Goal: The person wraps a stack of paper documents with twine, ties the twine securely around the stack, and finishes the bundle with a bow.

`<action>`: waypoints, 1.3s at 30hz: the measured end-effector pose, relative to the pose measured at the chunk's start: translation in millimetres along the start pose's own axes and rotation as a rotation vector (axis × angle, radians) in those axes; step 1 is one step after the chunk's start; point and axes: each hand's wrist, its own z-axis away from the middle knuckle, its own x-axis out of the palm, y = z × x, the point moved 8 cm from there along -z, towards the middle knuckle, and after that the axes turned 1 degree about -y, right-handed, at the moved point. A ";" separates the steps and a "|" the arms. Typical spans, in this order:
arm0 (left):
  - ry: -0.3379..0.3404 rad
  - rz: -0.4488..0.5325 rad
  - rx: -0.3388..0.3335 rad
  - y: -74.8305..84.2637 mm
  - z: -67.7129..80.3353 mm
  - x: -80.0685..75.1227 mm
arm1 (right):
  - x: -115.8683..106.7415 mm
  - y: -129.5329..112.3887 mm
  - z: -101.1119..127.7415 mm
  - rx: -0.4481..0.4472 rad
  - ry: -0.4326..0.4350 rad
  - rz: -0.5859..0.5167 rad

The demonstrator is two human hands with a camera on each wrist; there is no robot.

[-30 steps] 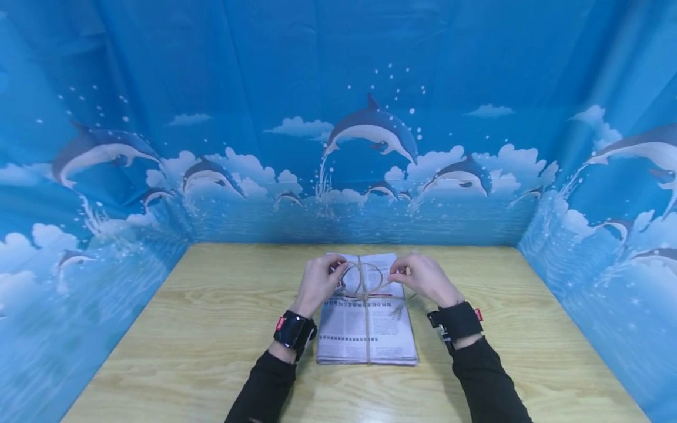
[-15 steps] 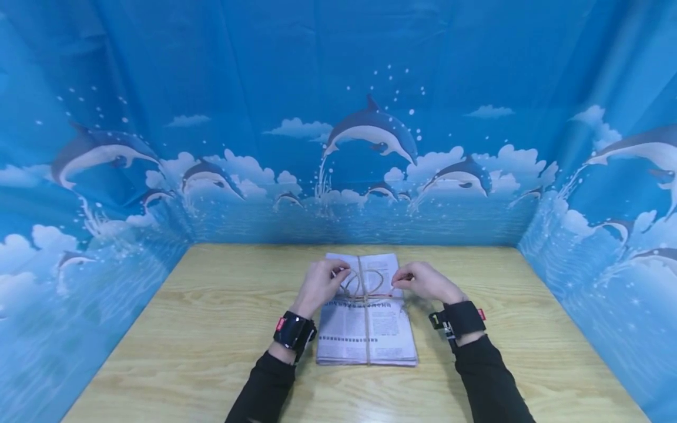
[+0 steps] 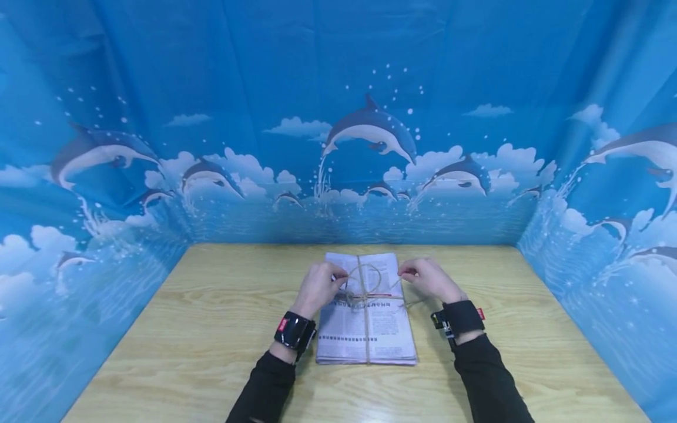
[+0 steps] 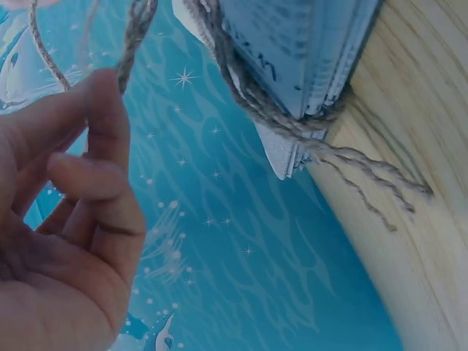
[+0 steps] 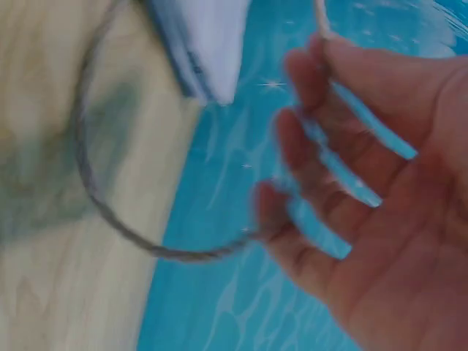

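A stack of newspapers [image 3: 341, 326] lies on the table, bound crosswise with brown twine [image 3: 367, 335]. Over its far half, a twine loop rises above the crossing. My left hand [image 3: 316, 289] pinches twine between thumb and forefinger at the stack's left side; the left wrist view shows strands [image 4: 137, 36] running up from those fingertips. Off the stack's right edge, my right hand [image 3: 432, 281] pinches another length between thumb and forefinger. In the right wrist view, a slack curve of twine [image 5: 82, 139] hangs near its lower fingers, slightly blurred.
The wooden table [image 3: 211, 329] extends around the stack on all sides. A blue dolphin-printed curtain [image 3: 264, 217] stands behind the table and along both sides. Frayed twine ends [image 4: 409, 190] stick out past the stack's edge in the left wrist view.
My right hand has shifted slightly to the right, drawing its twine away from the crossing. Two loops showed earlier; now one is plain. My left hand has stayed nearly in place.
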 end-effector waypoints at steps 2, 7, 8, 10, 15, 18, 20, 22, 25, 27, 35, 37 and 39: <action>0.007 -0.004 -0.013 -1.8 0.1 0.6 | 6.8 -5.0 -0.8 -0.033 -0.021 0.035; 0.036 0.008 -0.034 -4.5 -1.0 -1.1 | 11.1 -41.5 -2.9 -0.127 -0.049 0.010; 0.037 0.011 -0.037 -4.7 -1.3 -1.2 | 14.5 -49.8 -2.9 -0.138 -0.076 -0.013; 0.038 0.007 -0.038 -4.6 -1.9 -1.6 | 25.6 -64.7 -2.9 -0.174 -0.136 -0.036; 0.033 0.009 -0.024 -2.2 -2.2 -1.4 | 63.8 -80.4 -0.4 -0.230 -0.268 -0.017; 0.031 0.017 -0.021 -1.7 -1.3 -1.5 | 74.6 -79.7 0.2 -0.256 -0.270 0.009; 0.031 0.014 -0.023 -2.2 -1.2 -1.5 | 74.2 -78.8 0.3 -0.269 -0.275 -0.008; 0.031 0.014 -0.026 -3.1 -1.3 -1.2 | 68.8 -78.2 0.2 -0.279 -0.288 -0.051; 0.037 0.008 -0.027 -3.8 -1.6 -1.5 | 55.8 -75.9 0.6 -0.259 -0.325 -0.163; 0.044 0.007 -0.027 -4.0 -1.6 -2.1 | 47.8 -72.7 1.4 -0.234 -0.350 -0.245; 0.050 0.008 -0.026 -4.3 -1.0 -2.8 | 39.2 -67.0 1.0 -0.208 -0.342 -0.337; 0.053 0.008 -0.024 -4.0 -0.8 -3.1 | 41.4 -67.3 0.4 -0.218 -0.330 -0.322; 0.055 0.009 -0.024 -3.8 -0.8 -3.4 | 45.5 -67.9 -0.1 -0.229 -0.328 -0.317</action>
